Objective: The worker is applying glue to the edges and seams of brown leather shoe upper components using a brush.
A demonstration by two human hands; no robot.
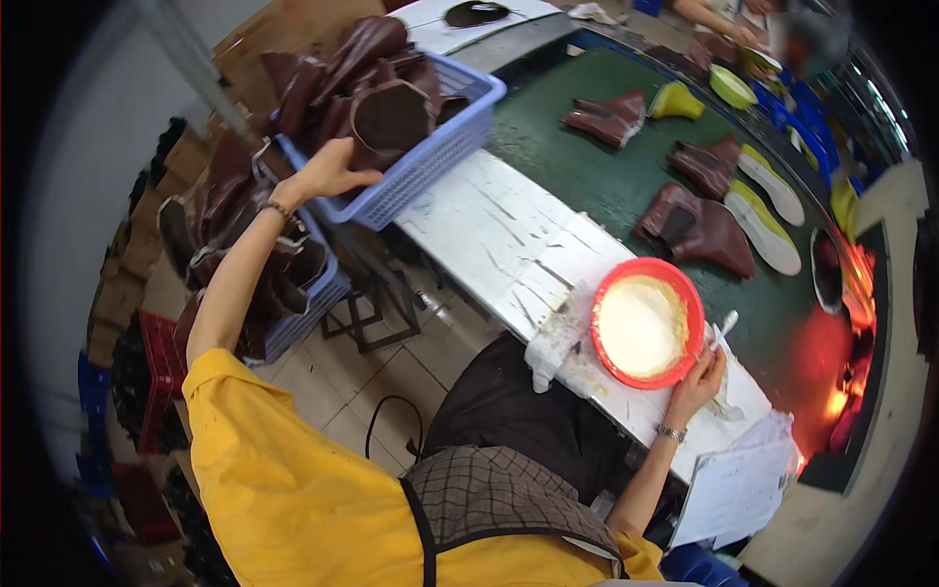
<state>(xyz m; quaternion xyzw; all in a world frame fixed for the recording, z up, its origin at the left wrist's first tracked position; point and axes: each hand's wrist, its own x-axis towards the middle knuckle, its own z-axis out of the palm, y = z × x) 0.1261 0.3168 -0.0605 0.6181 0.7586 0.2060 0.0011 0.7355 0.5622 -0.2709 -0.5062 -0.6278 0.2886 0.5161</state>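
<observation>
At the upper left, my left hand [328,174] reaches over the near side of a blue plastic basket [430,161]. Its fingers and stretched thumb are round the edge of a dark brown leather boot upper [391,119], on top of a heap of similar ones; the fingertips are partly hidden. On the right, my right hand [698,383] grips a thin brush with a white handle [722,333], close against the rim of a red bowl [696,311]. Thick cream-coloured paste fills most of that bowl.
A second blue basket [311,318] of boot uppers stands lower left. On the green conveyor belt [577,186] lie brown boot uppers [696,230], pale soles [763,230] and a yellow-green boot form [677,101]. A written sheet [738,489] hangs at the lower right. Another person's hand [738,37] shows far off.
</observation>
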